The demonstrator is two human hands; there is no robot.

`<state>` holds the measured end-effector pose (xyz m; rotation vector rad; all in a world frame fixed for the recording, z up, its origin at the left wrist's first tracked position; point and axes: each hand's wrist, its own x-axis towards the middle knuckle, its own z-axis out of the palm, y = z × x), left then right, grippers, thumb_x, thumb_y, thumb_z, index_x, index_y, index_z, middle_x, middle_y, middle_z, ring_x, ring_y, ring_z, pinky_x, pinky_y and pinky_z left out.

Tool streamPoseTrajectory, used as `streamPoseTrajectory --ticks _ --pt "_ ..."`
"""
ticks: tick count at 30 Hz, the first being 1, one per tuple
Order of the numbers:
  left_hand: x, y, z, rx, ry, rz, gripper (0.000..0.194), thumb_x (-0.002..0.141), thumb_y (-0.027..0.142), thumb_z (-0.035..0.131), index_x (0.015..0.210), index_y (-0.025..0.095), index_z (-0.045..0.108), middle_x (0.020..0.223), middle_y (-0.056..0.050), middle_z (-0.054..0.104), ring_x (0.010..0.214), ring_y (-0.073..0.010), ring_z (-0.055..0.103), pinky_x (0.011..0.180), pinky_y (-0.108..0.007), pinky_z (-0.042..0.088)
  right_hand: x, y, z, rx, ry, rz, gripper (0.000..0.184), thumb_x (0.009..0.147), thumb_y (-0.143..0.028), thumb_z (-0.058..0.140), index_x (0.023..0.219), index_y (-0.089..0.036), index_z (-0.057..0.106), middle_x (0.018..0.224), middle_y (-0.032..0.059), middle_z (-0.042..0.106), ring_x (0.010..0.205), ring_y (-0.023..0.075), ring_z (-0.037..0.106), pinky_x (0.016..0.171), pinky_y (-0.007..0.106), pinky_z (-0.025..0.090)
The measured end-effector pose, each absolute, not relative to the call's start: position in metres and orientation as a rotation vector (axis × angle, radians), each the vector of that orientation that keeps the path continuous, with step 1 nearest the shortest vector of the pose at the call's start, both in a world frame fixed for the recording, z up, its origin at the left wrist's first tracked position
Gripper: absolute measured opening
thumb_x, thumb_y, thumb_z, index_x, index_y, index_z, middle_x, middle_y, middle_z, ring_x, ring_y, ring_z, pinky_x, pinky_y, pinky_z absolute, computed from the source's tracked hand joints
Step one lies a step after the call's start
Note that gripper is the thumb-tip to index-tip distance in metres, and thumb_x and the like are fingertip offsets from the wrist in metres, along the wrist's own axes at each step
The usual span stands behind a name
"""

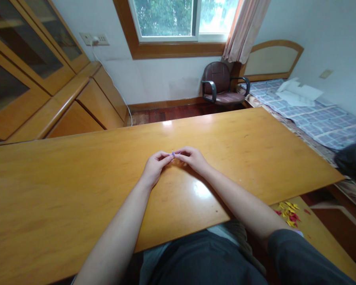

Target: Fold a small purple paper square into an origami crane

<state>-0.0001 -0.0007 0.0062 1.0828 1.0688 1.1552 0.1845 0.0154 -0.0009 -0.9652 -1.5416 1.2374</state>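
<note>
A small purple folded paper piece (173, 154) is held just above the wooden table (77, 170), near its middle. My left hand (156, 166) pinches it from the left between thumb and fingers. From the right, my right hand (192, 159) grips its other side the same way, so the fingertips of both hands nearly meet. Most of the paper is covered by my fingers, and its exact shape is too small to make out.
Yellow and red folded paper pieces (289, 213) lie on a lower wooden surface (329, 237) at the right. Beyond the table stand a brown armchair (221, 83) and a bed (311, 107). A glass-doored cabinet (47, 79) is at the left, with a white cord (114, 85) beside it.
</note>
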Motion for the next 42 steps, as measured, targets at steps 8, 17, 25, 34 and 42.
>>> streamPoseTrajectory --ticks 8,17,25,34,42 --pt "-0.0001 -0.0008 0.0041 1.108 1.085 1.125 0.034 0.061 0.044 0.086 0.076 0.017 0.071 0.081 -0.004 0.074 0.075 -0.0178 0.066 0.075 -0.029 0.05 0.1845 0.0143 0.0006 -0.969 -1.536 1.245 0.031 0.079 -0.045 0.073 0.087 -0.016 0.073 0.08 0.0039 0.072 0.069 0.0144 0.061 0.067 0.027 0.049" --pt "-0.0016 -0.001 0.0034 1.195 1.104 1.105 0.031 0.067 0.044 0.083 0.078 0.017 0.072 0.078 -0.003 0.073 0.072 -0.016 0.064 0.07 -0.026 0.048 0.1849 0.0139 0.0021 -0.973 -1.533 1.251 0.028 0.078 -0.043 0.073 0.085 -0.015 0.071 0.077 0.0027 0.07 0.068 0.0137 0.061 0.066 0.026 0.048" --pt "-0.001 -0.0021 0.0065 1.212 1.134 1.097 0.032 0.067 0.046 0.082 0.075 0.017 0.071 0.073 -0.002 0.07 0.065 -0.0138 0.06 0.063 -0.024 0.045 0.1844 0.0145 0.0034 -0.989 -1.522 1.268 0.026 0.079 -0.04 0.072 0.087 -0.016 0.075 0.08 0.0037 0.073 0.071 0.0155 0.063 0.069 0.027 0.049" --pt "-0.0016 -0.0026 0.005 1.29 1.156 1.045 0.032 0.072 0.045 0.079 0.081 0.016 0.069 0.075 -0.003 0.069 0.066 -0.0141 0.06 0.062 -0.024 0.045 0.1857 0.0162 0.0011 -0.957 -1.564 1.204 0.023 0.082 -0.038 0.07 0.088 -0.017 0.074 0.083 0.0041 0.072 0.078 0.0164 0.064 0.075 0.028 0.048" --pt "0.0005 -0.0038 0.0083 1.263 1.106 1.118 0.032 0.075 0.043 0.076 0.09 0.016 0.069 0.084 -0.004 0.072 0.075 -0.0153 0.065 0.071 -0.026 0.052 0.1869 0.017 0.0007 -0.94 -1.526 1.359 0.028 0.081 -0.041 0.068 0.089 -0.014 0.07 0.073 0.0018 0.067 0.064 0.0133 0.059 0.06 0.024 0.045"
